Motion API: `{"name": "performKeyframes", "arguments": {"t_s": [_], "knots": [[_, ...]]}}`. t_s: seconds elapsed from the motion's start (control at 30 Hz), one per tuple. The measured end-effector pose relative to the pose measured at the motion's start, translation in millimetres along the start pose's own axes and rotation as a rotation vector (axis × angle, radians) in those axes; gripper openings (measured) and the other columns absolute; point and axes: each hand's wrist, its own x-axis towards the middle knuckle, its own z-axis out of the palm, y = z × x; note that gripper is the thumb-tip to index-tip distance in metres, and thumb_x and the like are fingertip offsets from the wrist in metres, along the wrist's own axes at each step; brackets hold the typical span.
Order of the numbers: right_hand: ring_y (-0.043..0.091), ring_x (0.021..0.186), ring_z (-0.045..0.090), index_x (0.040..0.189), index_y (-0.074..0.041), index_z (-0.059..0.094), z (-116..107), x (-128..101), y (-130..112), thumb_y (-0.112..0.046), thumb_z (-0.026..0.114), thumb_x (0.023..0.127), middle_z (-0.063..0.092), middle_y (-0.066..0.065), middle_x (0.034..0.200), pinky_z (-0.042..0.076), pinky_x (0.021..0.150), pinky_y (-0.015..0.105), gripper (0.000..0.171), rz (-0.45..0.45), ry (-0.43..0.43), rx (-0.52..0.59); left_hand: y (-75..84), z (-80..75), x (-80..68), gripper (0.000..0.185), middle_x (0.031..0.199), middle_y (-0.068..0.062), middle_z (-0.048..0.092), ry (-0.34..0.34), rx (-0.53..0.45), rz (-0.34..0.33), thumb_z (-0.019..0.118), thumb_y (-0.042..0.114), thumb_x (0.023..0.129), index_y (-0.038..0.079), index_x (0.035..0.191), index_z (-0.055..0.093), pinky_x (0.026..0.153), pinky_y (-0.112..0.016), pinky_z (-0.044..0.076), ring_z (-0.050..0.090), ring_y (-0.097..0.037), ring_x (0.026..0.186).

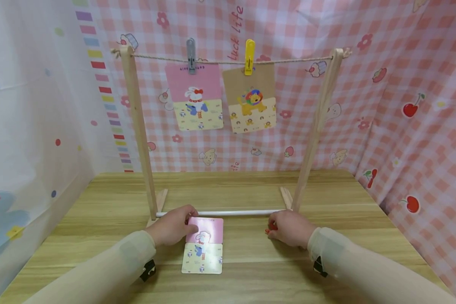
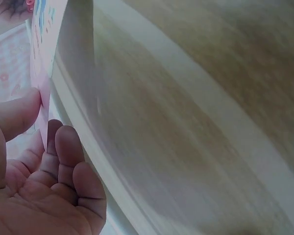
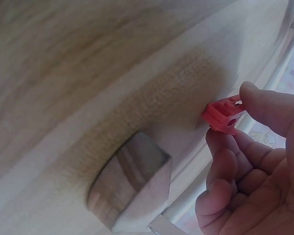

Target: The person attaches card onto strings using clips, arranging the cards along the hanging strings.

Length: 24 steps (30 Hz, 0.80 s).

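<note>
Already pegged on rope (image 1: 300, 60): two cards (image 1: 194, 96) (image 1: 249, 99). Pinched in left hand (image 1: 173, 226): third card (image 1: 202, 256); in right hand (image 1: 291, 228): red clip (image 3: 221, 116). Apparently still to peg.

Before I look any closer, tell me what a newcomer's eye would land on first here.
Probably the two cards on the cord: a pink-topped rabbit card under a gray clip and, right of it, a brown-topped lion card under a yellow clip. Next, perhaps, the matching rabbit card below, pinched in the left grip, and the small red clip held in the right grip.
</note>
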Motion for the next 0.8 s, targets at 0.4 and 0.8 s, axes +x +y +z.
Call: {"name": "performKeyframes", "arguments": {"t_s": [0.4,0.8], "knots": [[0.011,0.064,0.051,0.083,-0.018,0.06,-0.6,0.2,-0.6,-0.026,0.083,0.091,0.056,-0.007,0.071,0.043,0.062,0.031,0.026,-0.012,0.006,0.033,0.5,-3.8,2.5,0.022,0.097,-0.006,0.064,0.002,-0.11,0.013,0.072,0.015,0.1,0.009,0.121,0.065,0.069,-0.031,0.049,0.057,-0.019,0.081],[0.01,0.064,0.048,0.078,-0.019,0.057,1.4,2.1,2.7,-0.024,0.081,0.094,0.053,-0.008,0.067,0.043,0.063,0.03,0.028,-0.059,0.032,0.013,5.1,-7.2,3.5,0.02,0.097,-0.005,0.062,0.021,-0.121,0.011,0.074,0.017,0.099,0.012,0.118,0.067,0.069,-0.031,0.048,0.056,-0.019,0.083]]}}
